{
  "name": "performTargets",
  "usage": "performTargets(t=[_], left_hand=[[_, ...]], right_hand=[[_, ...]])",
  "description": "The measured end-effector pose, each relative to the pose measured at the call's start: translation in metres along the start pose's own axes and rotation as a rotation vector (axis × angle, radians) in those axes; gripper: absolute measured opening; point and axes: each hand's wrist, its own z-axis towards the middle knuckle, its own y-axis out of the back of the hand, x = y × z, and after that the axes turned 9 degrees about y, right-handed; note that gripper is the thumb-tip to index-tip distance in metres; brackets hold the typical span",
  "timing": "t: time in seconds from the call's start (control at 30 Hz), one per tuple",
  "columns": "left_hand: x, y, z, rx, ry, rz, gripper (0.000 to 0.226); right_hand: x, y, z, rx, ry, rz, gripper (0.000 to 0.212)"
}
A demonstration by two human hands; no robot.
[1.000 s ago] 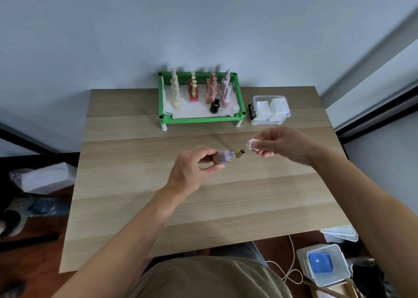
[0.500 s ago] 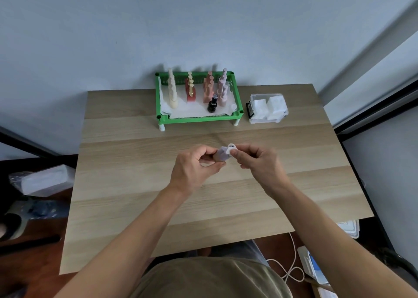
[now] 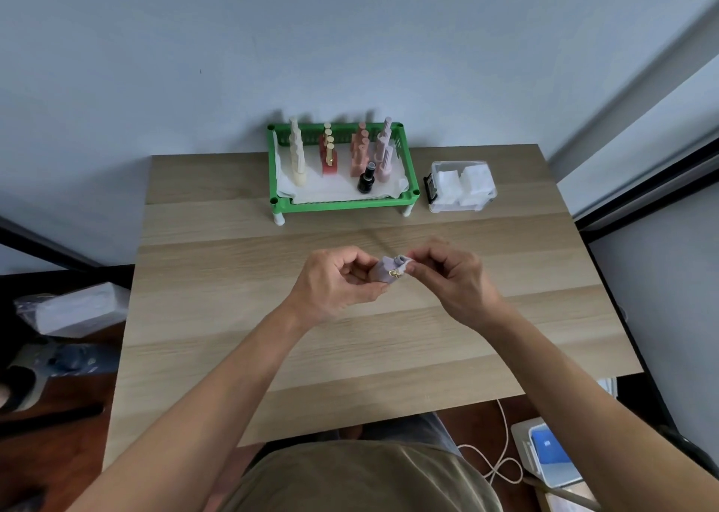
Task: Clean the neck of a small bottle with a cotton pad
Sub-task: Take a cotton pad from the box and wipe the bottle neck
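A small lilac bottle (image 3: 383, 272) is held above the middle of the wooden table (image 3: 241, 340), tilted with its open neck pointing up and right. My left hand (image 3: 336, 282) grips its body. My right hand (image 3: 453, 278) pinches a white cotton pad (image 3: 405, 264) against the bottle's neck. A small gold piece shows just below the neck, between the two hands. My fingers hide most of the pad.
A green rack (image 3: 342, 200) with several nail polish bottles stands at the table's back edge. Right of it sits a clear box of white cotton pads (image 3: 461, 187). Boxes and a white cable lie on the floor at lower right.
One second ago my right hand was off to the right, apart from the bottle. It has come left and now presses the pad on the neck.
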Motion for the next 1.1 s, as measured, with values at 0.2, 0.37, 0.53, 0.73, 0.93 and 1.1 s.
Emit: performTargets(t=[0.2,0.37,0.53,0.73,0.93,1.1], left_hand=[[-0.001,0.002,0.002,0.065,0.027,-0.113,0.03],[-0.001,-0.003,0.003,0.065,0.017,-0.176,0.032],[0.0,0.001,0.001,0.047,0.029,-0.21,0.035],[-0.001,0.001,0.001,0.056,0.064,-0.184,0.031],[0.001,-0.002,0.003,-0.011,0.026,-0.08,0.031],[0.001,-0.005,0.008,-0.186,-0.086,0.266,0.03]], right_hand=[[0.003,0.002,0.006,0.036,0.09,-0.106,0.004],[-0.001,0.001,0.012,-0.057,-0.063,-0.164,0.006],[-0.006,0.007,0.006,-0.074,-0.175,0.108,0.01],[0.002,-0.001,0.008,0.023,-0.121,0.096,0.016],[0.008,-0.001,0.009,0.021,-0.138,-0.043,0.013],[0.011,-0.008,0.004,-0.063,-0.237,-0.047,0.009]])
